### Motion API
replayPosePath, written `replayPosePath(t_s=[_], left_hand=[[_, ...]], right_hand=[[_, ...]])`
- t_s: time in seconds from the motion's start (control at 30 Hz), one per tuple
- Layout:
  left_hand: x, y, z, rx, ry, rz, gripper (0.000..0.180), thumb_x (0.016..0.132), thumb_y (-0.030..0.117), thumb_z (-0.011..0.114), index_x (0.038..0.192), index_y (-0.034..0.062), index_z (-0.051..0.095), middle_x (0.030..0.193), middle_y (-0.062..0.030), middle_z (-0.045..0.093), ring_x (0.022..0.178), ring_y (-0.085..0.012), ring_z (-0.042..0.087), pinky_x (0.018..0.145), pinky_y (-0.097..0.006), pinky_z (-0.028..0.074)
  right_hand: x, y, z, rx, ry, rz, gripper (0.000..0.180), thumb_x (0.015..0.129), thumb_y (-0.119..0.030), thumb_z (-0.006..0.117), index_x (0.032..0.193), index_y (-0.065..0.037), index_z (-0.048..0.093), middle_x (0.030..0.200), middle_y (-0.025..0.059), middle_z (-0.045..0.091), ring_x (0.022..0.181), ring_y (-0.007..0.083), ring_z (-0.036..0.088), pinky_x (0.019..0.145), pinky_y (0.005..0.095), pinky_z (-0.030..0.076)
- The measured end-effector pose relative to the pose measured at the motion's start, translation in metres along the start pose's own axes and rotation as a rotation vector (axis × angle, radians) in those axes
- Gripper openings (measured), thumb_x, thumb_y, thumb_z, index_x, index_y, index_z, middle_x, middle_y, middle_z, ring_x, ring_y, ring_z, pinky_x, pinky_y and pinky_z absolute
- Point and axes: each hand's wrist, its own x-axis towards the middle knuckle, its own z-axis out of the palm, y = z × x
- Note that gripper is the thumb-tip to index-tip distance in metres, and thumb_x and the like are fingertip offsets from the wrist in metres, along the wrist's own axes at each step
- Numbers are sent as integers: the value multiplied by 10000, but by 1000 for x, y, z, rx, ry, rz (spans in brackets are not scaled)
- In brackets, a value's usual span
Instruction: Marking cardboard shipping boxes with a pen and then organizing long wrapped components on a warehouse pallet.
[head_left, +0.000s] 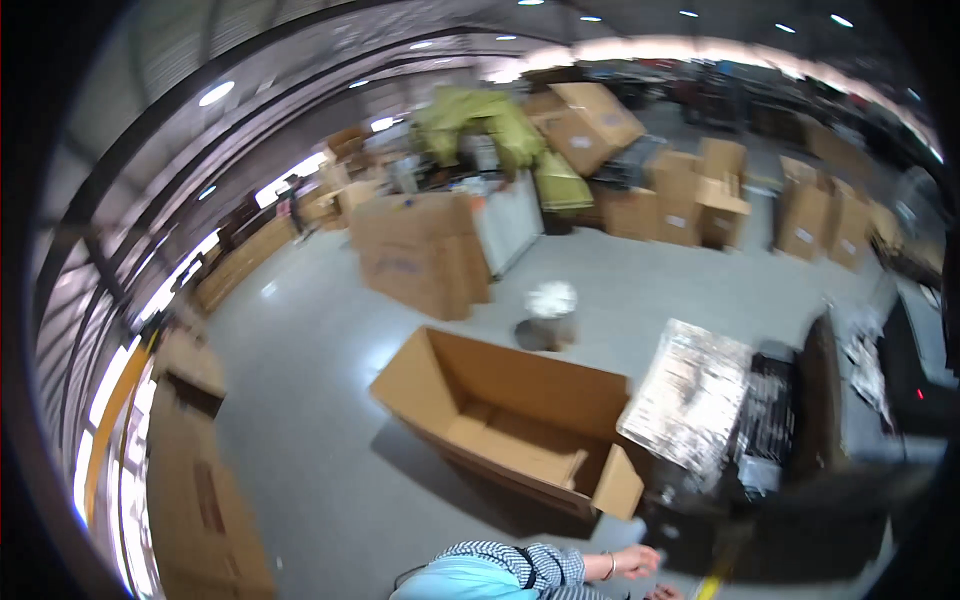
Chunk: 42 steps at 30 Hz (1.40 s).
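Observation:
My right hand (pixel 637 562) shows at the lower edge, coming out of a striped sleeve with a thin bracelet on the wrist. It holds nothing, and its fingers lie loosely apart above the grey floor. Just beyond it a large open cardboard box (pixel 520 400) lies on the floor with its flaps spread. The flap nearest the hand (pixel 617 485) is a short way above my fingers. A small pinkish shape (pixel 665 592) by the edge is too blurred to identify. My left hand is out of the picture.
A shiny plastic-wrapped bundle (pixel 690 395) and a dark stack (pixel 770 415) stand right of the box. Behind are a small bin with white filling (pixel 550 312), tall cardboard cartons (pixel 420 250), more cartons (pixel 690 195) and a yellow-green cover (pixel 490 125). Flattened cardboard (pixel 200 500) lies at the left.

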Motion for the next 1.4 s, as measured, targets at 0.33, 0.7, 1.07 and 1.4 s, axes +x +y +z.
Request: replayPosePath(t_s=[0.33,0.7,1.07,1.4], left_hand=[[101,231,258,285,-118,-122,385,962,175,656,1316,42,584,1203,-102,707,1036,-206,703,883,-317,551],[400,260,518,323,-75,-325,291,947,86,654,1227,22,611,1105,-134,730,925,-228,717,799,-334,572],[732,250,1030,546,-842,-324,324,1001,205,616,1286,52,602,1221,-77,697,1082,-173,676,944,-312,521],[972,312,1191,308,-485,-292,321,1012,203,570,1287,40,595,1248,-137,668,1119,-272,666,941,-400,549]], right_hand=[[-167,-203,-172,198,504,-531,336,970,-175,644,1260,-7,622,1110,49,702,985,108,658,784,256,527],[-262,-311,-507,288,632,-636,370,960,-98,623,1320,-18,588,1199,102,679,1034,167,675,858,290,530],[-336,-319,-916,639,1302,-856,359,905,19,662,1260,18,602,1118,134,704,971,163,680,876,292,548],[-385,-525,-1312,0,1336,-815,449,850,-25,727,1279,-14,596,1242,102,586,1064,194,659,830,300,575]])
